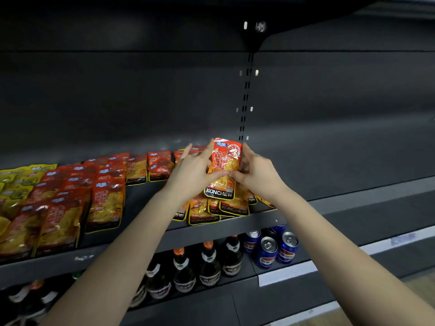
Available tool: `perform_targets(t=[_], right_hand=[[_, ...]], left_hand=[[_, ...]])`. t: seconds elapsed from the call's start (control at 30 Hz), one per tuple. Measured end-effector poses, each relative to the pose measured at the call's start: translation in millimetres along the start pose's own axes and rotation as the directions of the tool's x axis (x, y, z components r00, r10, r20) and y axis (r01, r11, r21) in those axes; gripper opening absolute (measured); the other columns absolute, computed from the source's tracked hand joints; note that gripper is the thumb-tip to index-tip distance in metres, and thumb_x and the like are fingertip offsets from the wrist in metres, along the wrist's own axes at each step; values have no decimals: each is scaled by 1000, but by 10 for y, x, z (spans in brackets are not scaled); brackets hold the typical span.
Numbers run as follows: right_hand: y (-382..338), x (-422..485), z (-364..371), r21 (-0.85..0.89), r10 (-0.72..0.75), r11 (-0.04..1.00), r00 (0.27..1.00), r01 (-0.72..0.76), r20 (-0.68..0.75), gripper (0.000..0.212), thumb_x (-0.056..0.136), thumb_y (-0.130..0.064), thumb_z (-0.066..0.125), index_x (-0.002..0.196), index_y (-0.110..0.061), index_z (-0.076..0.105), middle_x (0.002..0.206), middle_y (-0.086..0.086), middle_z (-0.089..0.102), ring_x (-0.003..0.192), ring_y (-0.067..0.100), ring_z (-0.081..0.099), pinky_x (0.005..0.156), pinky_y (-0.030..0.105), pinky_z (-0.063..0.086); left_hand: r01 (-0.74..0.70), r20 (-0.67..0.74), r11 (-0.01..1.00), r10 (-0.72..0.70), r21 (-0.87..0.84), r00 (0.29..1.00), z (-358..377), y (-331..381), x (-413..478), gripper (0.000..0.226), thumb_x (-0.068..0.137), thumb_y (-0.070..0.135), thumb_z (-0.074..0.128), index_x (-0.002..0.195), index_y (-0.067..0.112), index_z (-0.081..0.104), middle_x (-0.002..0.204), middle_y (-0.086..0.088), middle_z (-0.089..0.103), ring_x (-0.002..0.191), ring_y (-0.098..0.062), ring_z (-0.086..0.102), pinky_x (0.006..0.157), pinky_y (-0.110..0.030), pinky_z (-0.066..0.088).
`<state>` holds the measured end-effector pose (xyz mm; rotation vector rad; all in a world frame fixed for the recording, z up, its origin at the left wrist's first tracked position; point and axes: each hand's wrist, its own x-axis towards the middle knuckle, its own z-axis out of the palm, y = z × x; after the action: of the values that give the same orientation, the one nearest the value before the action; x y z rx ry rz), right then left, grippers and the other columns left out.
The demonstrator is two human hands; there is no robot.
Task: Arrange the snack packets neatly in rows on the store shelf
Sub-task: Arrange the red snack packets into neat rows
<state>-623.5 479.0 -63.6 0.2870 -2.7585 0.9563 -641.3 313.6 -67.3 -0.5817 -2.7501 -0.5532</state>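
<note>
Left hand [191, 171], right hand [257, 174]: fingers pinch upright packet [224, 164]. I'd lay it square on untidy pile [211, 211] below fingers.

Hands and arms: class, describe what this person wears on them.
Nothing visible. The left hand and right hand have no gloves, rings or watch; the left forearm and right forearm are bare to the frame edge, no sleeve showing.

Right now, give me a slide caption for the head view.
Left hand and right hand hold an orange KONCHEW packet upright over a loose pile of packets on the shelf.
</note>
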Motion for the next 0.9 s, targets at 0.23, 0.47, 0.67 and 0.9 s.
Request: perform_targets(t=[0.23, 0.47, 0.67, 0.9], right_hand=[[-743, 247, 578, 73, -119, 991, 989, 113, 87, 81, 84, -21, 65, 147, -6, 17, 115, 4, 62, 105, 20, 59, 78, 17, 40], [-1388, 230, 1226, 121, -203, 977, 940, 176, 273, 52, 83, -19, 67, 128, -8, 44, 95, -1, 62, 86, 19, 61, 62, 16, 32], [-1638, 120, 1562, 54, -171, 985, 891, 164, 420, 89, 83, -22, 68, 148, -9, 9, 74, -8, 51, 70, 9, 51, 52, 15, 35], [-1677, 120, 1668, -39, -72, 994, 889, 100, 452, 85, 78, -27, 73, 146, -8, 24, 115, 3, 59, 86, 10, 52, 71, 21, 39]], left_hand=[[111, -9, 991, -112, -68, 994, -424, -904, -380, 77, 85, 50, 56, 147, 15, 25, 94, 5, 73, 113, -11, 57, 118, -36, 5], [257, -4, 963, -257, 77, 966, -930, -1651, -893, 60, 71, 57, 69, 117, 23, 52, 114, 9, 63, 116, -15, 52, 113, -43, 20], [221, 121, 945, -255, 241, 959, -1028, -1972, -1171, 61, 66, 66, 65, 113, 28, 57, 130, 6, 52, 126, -20, 40, 115, -47, 13], [202, 173, 954, -242, 221, 955, -961, -2094, -1305, 59, 67, 64, 67, 113, 30, 56, 135, 8, 42, 131, -20, 30, 116, -43, 6]])
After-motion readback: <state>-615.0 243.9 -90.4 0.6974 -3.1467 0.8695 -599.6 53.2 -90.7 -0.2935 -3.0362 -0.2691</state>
